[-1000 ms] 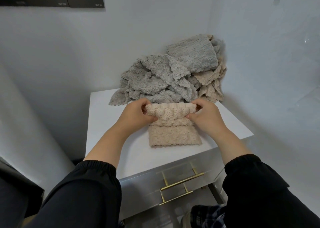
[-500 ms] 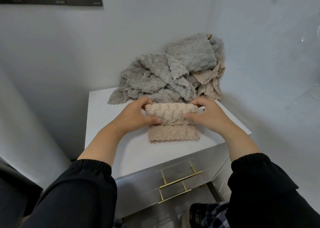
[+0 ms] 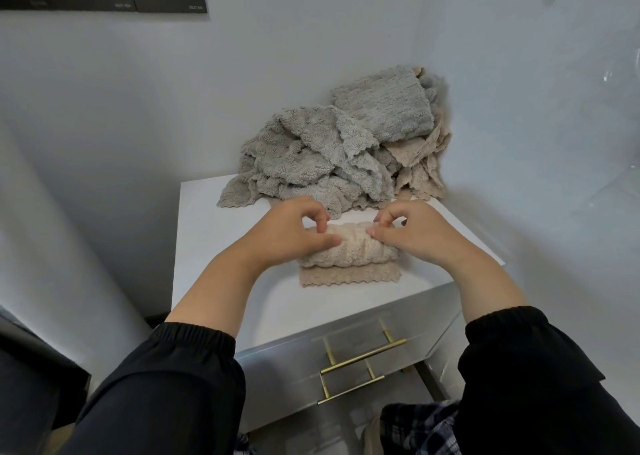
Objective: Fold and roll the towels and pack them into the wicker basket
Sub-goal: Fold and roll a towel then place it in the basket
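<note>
Both hands are on the same beige towel [image 3: 348, 252] right now. The left hand [image 3: 289, 231] has its thumb pressed flat along the top of the roll with the fingers curled over the far side, and the right hand [image 3: 414, 229] pinches the other end the same way, thumb in front and fingertips hooked behind. So both are gripping the rolled part, which lies across the middle of the white cabinet top [image 3: 214, 240]. A flat strip with a scalloped edge sticks out from under the roll toward the person (not rolled up yet). Behind it, shoved into the wall corner, sits a messy pile of grey and beige towels [image 3: 332, 157]. Below are gold drawer handles [image 3: 363, 361] and black sleeves [image 3: 166, 385].
</note>
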`<action>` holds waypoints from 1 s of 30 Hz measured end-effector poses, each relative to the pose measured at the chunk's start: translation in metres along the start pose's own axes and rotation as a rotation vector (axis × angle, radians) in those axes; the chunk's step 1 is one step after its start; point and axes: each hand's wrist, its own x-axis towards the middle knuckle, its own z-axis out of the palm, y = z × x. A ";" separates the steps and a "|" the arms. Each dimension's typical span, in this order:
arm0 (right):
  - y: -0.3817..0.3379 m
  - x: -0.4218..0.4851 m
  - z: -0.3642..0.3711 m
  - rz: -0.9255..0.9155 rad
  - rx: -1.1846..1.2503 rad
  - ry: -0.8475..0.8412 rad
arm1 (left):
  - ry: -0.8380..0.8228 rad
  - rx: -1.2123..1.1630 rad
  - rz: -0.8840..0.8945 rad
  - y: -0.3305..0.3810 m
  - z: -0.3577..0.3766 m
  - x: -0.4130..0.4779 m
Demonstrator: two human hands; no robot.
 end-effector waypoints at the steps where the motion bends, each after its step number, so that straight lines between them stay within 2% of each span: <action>1: -0.001 -0.001 -0.001 0.004 -0.012 -0.027 | -0.031 -0.006 -0.004 0.001 0.000 0.000; 5: -0.002 -0.005 -0.003 0.009 -0.030 -0.088 | -0.138 -0.004 -0.009 0.003 0.003 -0.002; 10: -0.001 -0.004 -0.004 -0.013 -0.062 -0.139 | -0.173 0.012 -0.039 0.007 0.005 -0.004; 15: 0.004 -0.003 0.000 0.006 -0.085 -0.197 | -0.211 0.154 -0.106 0.008 0.006 -0.004; 18: 0.007 -0.002 0.001 0.051 -0.084 -0.293 | -0.299 0.186 -0.179 0.006 0.004 -0.004; 21: 0.009 -0.001 0.000 0.051 -0.100 -0.295 | -0.361 0.206 -0.223 0.006 0.000 -0.005; 25: 0.012 0.000 -0.001 0.086 0.117 -0.267 | -0.435 0.219 -0.223 0.005 -0.005 -0.005; 28: 0.016 0.001 0.000 0.131 0.454 -0.279 | -0.347 0.069 -0.271 0.003 -0.002 -0.004; 30: 0.018 0.002 0.001 0.180 0.574 -0.245 | -0.264 -0.055 -0.315 0.004 0.000 -0.003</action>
